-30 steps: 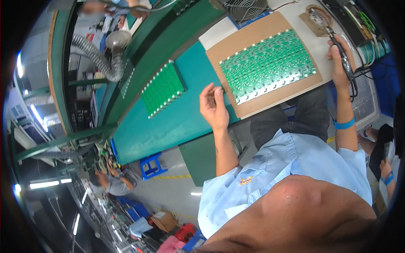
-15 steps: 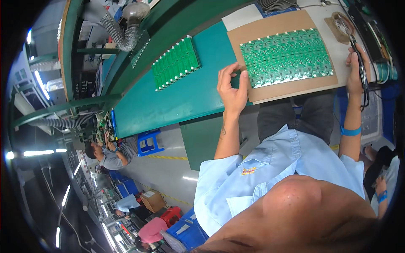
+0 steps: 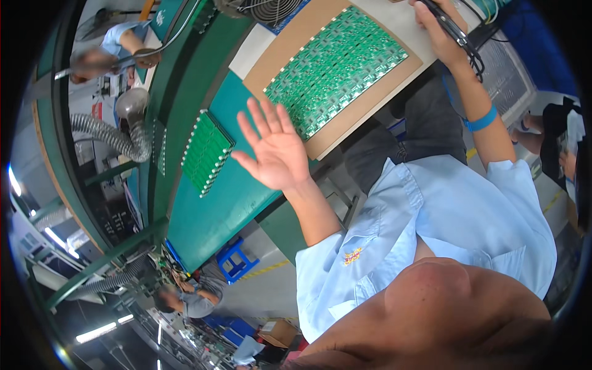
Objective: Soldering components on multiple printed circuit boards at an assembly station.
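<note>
My left hand [image 3: 274,148] is raised over the green mat [image 3: 240,203], palm up and fingers spread, with nothing in it. It is beside the near left edge of a large green circuit board panel [image 3: 336,71] that lies on a brown cardboard sheet [image 3: 330,139]. At the upper right edge my right hand [image 3: 439,31] is closed round a black-handled soldering iron [image 3: 453,31], its cable looping down past the wrist. The iron's tip is out of view. A stack of green circuit boards [image 3: 208,153] with white parts along its edges lies on the mat, left of my left hand.
A fan [image 3: 271,11] stands behind the panel. A flexible metal duct [image 3: 114,139] and green bench frame [image 3: 80,185] border the left. A blue stool [image 3: 235,262] is on the floor. Other people [image 3: 194,299] are at work nearby, one across the bench [image 3: 126,40].
The view has turned, shifting the bench. My left hand has come away from the panel's edge and turned palm up with spread fingers. My right hand still holds the soldering iron.
</note>
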{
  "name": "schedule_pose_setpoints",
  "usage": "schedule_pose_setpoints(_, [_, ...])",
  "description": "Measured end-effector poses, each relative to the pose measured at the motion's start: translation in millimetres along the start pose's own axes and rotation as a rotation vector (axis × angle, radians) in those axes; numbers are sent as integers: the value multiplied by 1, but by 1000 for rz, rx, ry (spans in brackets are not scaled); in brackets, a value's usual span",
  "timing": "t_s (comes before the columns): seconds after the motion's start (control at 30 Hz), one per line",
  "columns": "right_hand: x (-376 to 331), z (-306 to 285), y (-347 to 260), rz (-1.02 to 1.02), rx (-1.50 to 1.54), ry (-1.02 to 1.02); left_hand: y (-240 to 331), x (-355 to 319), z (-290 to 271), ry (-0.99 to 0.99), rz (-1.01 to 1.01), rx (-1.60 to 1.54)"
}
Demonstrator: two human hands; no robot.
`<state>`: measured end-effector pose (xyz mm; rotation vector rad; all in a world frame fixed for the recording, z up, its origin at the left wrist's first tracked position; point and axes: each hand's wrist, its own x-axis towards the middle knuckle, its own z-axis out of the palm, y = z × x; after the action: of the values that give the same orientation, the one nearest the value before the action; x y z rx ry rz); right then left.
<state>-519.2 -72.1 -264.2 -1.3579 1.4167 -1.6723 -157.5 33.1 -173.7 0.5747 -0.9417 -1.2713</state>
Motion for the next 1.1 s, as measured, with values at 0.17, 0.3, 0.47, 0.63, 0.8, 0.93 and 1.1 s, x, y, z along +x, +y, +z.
schedule_pose_setpoints(0.17, [-5,2,-3,-2,-38,-14,-2,-9,-17,96,-2,-201])
schedule_pose_setpoints(0.3, [-4,0,-6,95,-13,-43,-10,-15,-18,155,302,1122])
schedule_pose_setpoints(0.47, [-17,-15,-33,-90,43,-68,-13,-14,-20,-82,411,1516])
schedule_pose_setpoints(0.63, [-67,-12,-87,-229,163,-118,-16,-10,-6,-161,420,1597])
schedule_pose_setpoints(0.8, [-94,-10,-100,-178,100,-108,-27,-1,40,-340,399,1584])
schedule_pose_setpoints(0.93, [-105,-15,-120,-173,79,-179,-34,0,34,-305,373,1545])
schedule_pose_setpoints(1.1, [-111,-28,-153,-182,11,-445,-28,2,37,-339,316,1611])
